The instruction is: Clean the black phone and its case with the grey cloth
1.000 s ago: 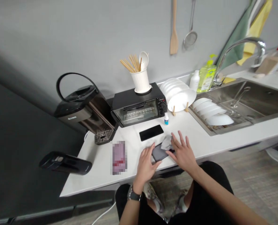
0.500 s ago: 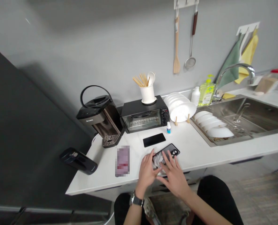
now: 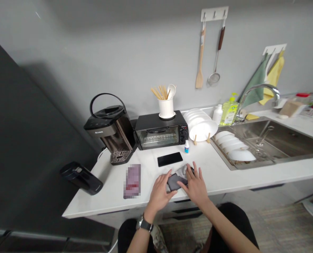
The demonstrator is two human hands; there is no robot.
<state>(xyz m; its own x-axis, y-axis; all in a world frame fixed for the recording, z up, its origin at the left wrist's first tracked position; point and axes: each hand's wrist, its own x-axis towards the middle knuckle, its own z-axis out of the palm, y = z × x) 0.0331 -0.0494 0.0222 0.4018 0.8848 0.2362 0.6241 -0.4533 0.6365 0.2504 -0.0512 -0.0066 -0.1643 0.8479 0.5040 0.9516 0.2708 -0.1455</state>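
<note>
A dark smartphone point(image 3: 174, 182) lies back up on the white counter point(image 3: 146, 207) near its front edge. My left hand point(image 3: 159, 194) grips its left end between thumb and fingers. A crumpled pale grey wipe point(image 3: 182, 170) is pressed on the phone's right part by my right hand point(image 3: 197, 187), whose fingers hide the camera end. Just behind lies a second black smartphone point(image 3: 170, 159), screen up. Beyond it stands a small white and blue bottle point(image 3: 186, 147). To the left is a blurred-out purple packet point(image 3: 132, 181).
A black flask point(image 3: 82, 178) lies at the counter's left edge. Behind are a water dispenser point(image 3: 111, 131), a toaster oven point(image 3: 160, 135) bearing a utensil pot point(image 3: 166, 108), and plates in a rack point(image 3: 203, 130). A steel sink point(image 3: 278, 157) with stacked bowls point(image 3: 234, 146) is to the right.
The wipe under my right hand has gone from the phone's left part to its right part, baring the left. My left hand now clasps the phone's left end. The camera view has shifted slightly.
</note>
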